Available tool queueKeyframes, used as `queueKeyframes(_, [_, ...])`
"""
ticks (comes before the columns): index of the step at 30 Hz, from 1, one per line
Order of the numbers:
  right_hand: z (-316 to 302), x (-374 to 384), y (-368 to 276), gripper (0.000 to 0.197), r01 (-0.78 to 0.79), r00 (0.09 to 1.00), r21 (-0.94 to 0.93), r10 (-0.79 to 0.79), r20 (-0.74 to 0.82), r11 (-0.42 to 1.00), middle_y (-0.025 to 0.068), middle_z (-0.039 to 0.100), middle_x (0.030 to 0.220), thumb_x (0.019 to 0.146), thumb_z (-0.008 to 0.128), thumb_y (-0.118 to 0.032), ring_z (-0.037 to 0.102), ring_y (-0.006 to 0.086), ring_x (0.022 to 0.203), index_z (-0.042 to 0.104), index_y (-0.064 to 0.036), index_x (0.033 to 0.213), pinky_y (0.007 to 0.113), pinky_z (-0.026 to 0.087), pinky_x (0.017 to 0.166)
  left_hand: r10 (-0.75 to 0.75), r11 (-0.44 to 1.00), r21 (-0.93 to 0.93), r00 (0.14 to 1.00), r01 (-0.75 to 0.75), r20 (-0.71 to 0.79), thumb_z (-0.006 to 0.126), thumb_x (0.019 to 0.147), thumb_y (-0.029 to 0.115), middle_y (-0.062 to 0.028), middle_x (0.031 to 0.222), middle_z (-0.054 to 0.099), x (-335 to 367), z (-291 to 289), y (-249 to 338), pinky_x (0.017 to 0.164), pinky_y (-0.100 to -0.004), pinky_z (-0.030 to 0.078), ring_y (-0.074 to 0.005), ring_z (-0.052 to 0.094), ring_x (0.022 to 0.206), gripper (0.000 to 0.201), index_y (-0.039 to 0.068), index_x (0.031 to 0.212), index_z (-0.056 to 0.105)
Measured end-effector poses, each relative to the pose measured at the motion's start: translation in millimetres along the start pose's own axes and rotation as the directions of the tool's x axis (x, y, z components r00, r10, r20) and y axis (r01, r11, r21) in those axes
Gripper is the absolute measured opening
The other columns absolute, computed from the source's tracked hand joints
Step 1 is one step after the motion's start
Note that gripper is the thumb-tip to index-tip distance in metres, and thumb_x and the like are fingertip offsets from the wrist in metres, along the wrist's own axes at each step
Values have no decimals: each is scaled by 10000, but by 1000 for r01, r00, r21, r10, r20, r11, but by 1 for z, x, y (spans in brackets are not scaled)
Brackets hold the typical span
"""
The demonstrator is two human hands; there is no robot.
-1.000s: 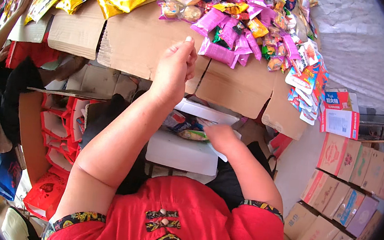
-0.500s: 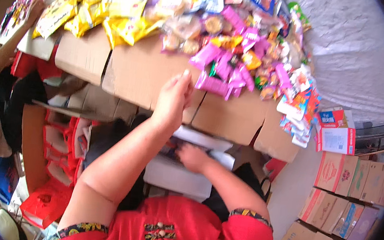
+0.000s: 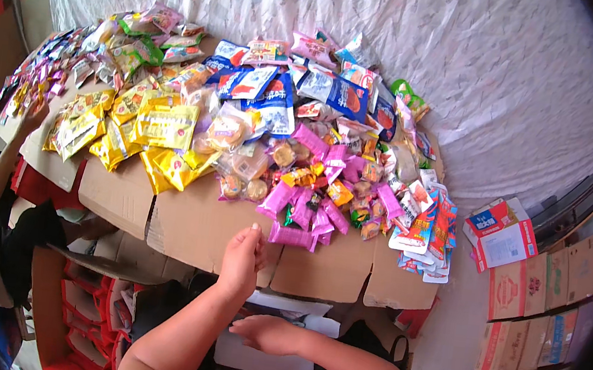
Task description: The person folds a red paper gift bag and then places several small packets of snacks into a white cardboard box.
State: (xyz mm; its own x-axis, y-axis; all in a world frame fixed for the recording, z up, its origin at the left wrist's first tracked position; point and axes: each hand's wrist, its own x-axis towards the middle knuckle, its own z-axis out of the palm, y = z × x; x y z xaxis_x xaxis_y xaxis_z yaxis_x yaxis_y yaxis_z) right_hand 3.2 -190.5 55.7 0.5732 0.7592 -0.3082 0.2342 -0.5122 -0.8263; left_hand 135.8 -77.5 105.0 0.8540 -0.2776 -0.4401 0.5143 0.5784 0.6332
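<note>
My left hand (image 3: 243,259) is raised by the front edge of the cardboard-covered table (image 3: 214,238), fingers curled and thumb on top. Whatever it may hold is hidden. Lower down, my right hand (image 3: 266,334) stretches flat over an open white box (image 3: 269,361), its fingers extended and nothing visible in them. Purple-wrapped sweets (image 3: 294,236) lie just beyond my left hand. Around these are small round cakes (image 3: 245,188) in clear wrappers, yellow snack bags (image 3: 164,126), blue-and-white bags (image 3: 269,101) and a stack of red-and-blue packets (image 3: 429,237).
At the left, another person's hand (image 3: 35,114) reaches into small shiny packets (image 3: 49,76). A carton (image 3: 45,302) of red boxes (image 3: 86,300) stands low on the left. Stacked cardboard boxes (image 3: 521,335) line the right side. A pale crinkled sheet (image 3: 525,101) covers the area behind the table.
The view has tilted up, showing more of the table's far side. My right hand has come up from inside the white box and its fingers have straightened. My left hand stays curled.
</note>
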Motion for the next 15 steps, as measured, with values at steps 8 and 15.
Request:
queueKeyframes(8, [-45,-11,-31,353,133,986,-3,-132,97,991,184,654,1179,916,647,-154,622,360,1127,624,-7,1236,440,491,985,17,1000,-17,999,-16,52,514,1051,294,44,638,367,6,2,6,507,-272,248,-74,294,530,363,155,731,416])
queueKeyframes(15, [-113,-33,-35,162,241,858,-4,-215,-467,971,123,705,996,904,708,-113,681,292,917,697,-30,1043,386,546,811,193,977,91,981,-194,24,654,989,143,85,597,393,13,9,14,478,-220,248,-19,310,526,436,177,670,359])
